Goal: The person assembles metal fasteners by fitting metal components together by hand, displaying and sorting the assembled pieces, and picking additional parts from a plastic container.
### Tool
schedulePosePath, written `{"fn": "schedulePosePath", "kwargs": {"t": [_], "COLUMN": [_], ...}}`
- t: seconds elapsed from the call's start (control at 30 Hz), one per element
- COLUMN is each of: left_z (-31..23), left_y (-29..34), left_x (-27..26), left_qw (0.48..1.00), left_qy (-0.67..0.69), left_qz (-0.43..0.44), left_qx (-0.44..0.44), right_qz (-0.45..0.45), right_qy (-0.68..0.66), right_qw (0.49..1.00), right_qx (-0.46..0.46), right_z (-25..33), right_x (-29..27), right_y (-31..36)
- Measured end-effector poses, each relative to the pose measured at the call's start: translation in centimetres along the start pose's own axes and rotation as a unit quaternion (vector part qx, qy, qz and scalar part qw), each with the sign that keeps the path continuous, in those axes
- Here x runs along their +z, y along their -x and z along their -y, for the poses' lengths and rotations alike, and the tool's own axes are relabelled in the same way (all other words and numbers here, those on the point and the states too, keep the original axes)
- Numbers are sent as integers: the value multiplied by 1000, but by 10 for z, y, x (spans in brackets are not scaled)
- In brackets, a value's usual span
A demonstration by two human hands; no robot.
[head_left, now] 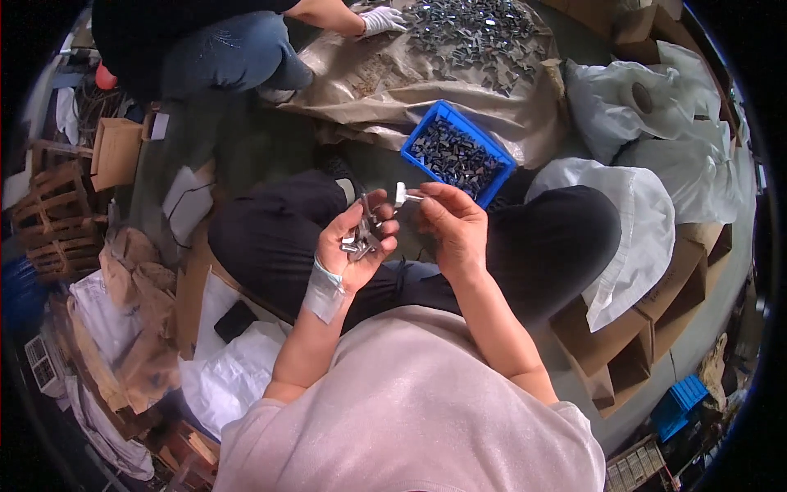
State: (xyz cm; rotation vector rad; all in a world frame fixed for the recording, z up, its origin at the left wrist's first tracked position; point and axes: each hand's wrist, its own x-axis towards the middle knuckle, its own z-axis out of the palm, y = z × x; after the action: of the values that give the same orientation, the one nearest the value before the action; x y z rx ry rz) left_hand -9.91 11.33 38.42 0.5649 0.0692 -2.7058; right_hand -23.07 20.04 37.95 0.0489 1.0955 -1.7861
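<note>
My left hand point(357, 238) is cupped, palm up, its fingers curled round several small shiny metal parts point(361, 243). A clear plastic wrap point(325, 297) covers that wrist. Close by on the right, my right hand point(456, 223) pinches a thin pin-like piece between thumb and fingers. At the left end of this piece sits a small white block point(400, 194), close to my left fingertips. Whether the left fingers touch it I cannot tell. Just beyond my hands stands a blue plastic crate point(502, 179) filled with small dark metal pieces point(456, 156).
Across from me, a person's white-gloved hand point(383, 20) reaches to a heap of metal pieces point(475, 37) on a tan sheet point(361, 90). White sacks point(607, 123) and cardboard boxes point(623, 353) stand at right. To the left lie a wooden crate point(61, 217) and brown paper point(135, 320).
</note>
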Motion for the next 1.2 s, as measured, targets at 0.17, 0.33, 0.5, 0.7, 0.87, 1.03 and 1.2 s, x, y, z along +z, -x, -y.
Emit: {"fn": "schedulePosePath", "kwargs": {"t": [0.17,0.33,0.5,0.7,0.87,1.03,1.2], "left_z": [6,11,14,14,14,11,13], "left_y": [-3,-4,-5,-4,-5,-6,-8], "left_x": [1,9,9,8,5,-2,-3], "left_qw": [998,997,998,998,998,997,996], "left_qy": [57,60,39,16,10,21,4], "left_qz": [40,38,47,35,34,54,51], "left_qx": [1,13,30,48,54,47,69], "right_qz": [-23,-14,-3,-9,16,40,154], "right_qy": [-12,-1,320,452,508,511,567], "right_qw": [997,990,920,810,771,752,682], "right_qx": [-76,-141,-226,-373,-384,-414,-437], "right_z": [-1,4,-15,-10,-9,-4,-10], "right_x": [-9,1,2,8,8,11,19], "right_y": [2,10,9,8,6,14,22]}}
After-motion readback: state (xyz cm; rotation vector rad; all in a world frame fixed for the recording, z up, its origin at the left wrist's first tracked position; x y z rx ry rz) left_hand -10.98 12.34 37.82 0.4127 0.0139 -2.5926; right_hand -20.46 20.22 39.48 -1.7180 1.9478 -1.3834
